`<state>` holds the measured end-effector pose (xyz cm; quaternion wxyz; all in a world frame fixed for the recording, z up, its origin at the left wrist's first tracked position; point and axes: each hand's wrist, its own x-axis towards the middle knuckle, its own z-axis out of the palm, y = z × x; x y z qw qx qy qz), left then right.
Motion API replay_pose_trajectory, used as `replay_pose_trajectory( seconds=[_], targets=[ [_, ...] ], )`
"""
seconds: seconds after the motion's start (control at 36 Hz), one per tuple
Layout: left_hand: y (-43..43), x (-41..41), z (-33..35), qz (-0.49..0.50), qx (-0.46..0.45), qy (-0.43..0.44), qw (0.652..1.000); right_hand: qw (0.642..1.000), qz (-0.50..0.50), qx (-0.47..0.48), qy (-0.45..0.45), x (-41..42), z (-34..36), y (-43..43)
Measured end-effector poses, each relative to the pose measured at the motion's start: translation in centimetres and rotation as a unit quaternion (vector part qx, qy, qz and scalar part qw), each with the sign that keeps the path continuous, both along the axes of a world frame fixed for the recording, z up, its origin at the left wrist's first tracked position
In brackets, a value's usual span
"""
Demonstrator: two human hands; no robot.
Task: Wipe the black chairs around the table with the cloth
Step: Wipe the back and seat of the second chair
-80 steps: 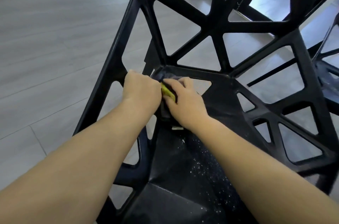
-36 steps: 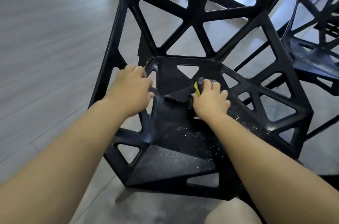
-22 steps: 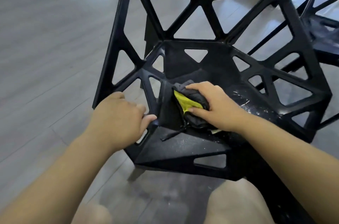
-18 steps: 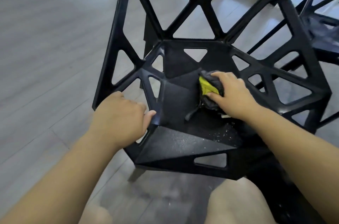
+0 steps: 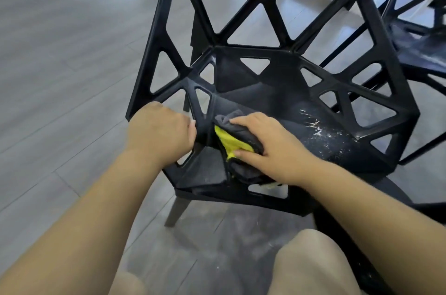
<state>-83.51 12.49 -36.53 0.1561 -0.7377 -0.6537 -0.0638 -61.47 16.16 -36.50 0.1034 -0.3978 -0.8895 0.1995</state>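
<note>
A black chair (image 5: 277, 84) with triangular cut-outs in its seat and back stands in front of me. My right hand (image 5: 268, 147) presses a bunched grey and yellow cloth (image 5: 235, 142) onto the front left part of the seat. My left hand (image 5: 159, 133) grips the chair's left side frame, right beside the cloth. White dust and specks (image 5: 321, 130) lie on the right side of the seat.
A second black chair (image 5: 424, 36) stands close at the right. Grey wood-look floor (image 5: 60, 65) stretches to the left. Dusty floor and my knees (image 5: 311, 268) are below the chair's front edge.
My right hand has slid the cloth from the seat's middle back toward the front left, close to my left hand. The left hand keeps its hold on the frame.
</note>
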Motion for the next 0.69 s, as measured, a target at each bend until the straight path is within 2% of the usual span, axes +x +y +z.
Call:
replay_pose_trajectory(
  seconds=[0.06,0.14,0.25,0.33,0.42,0.58,0.69],
  targets=[
    [-0.1,0.0,0.0,-0.004,0.0,-0.003,1.0,1.0,0.009,-0.007,0.013,2.5,0.2,0.5],
    [-0.1,0.0,-0.2,-0.016,0.009,-0.01,1.0,0.992,-0.125,0.006,0.018,5.2,0.5,0.7],
    [-0.2,-0.2,-0.5,-0.018,0.012,-0.016,1.0,0.935,-0.338,0.08,-0.073,4.1,-0.2,-0.2],
    [-0.3,-0.2,-0.6,-0.016,0.013,-0.03,0.999,0.906,-0.393,0.126,-0.094,0.9,-0.6,-2.2],
    [-0.4,-0.3,-0.7,-0.021,0.006,-0.031,0.999,0.92,-0.342,0.187,-0.048,-2.4,-1.4,-5.0],
    [-1.2,-0.6,-1.0,-0.025,-0.006,-0.001,1.0,0.956,-0.145,0.251,0.037,-3.7,-3.1,-9.3],
    [-1.7,-0.8,-1.2,-0.025,0.0,0.024,0.999,0.948,-0.135,0.282,0.063,0.9,-4.1,-9.2]
  ],
)
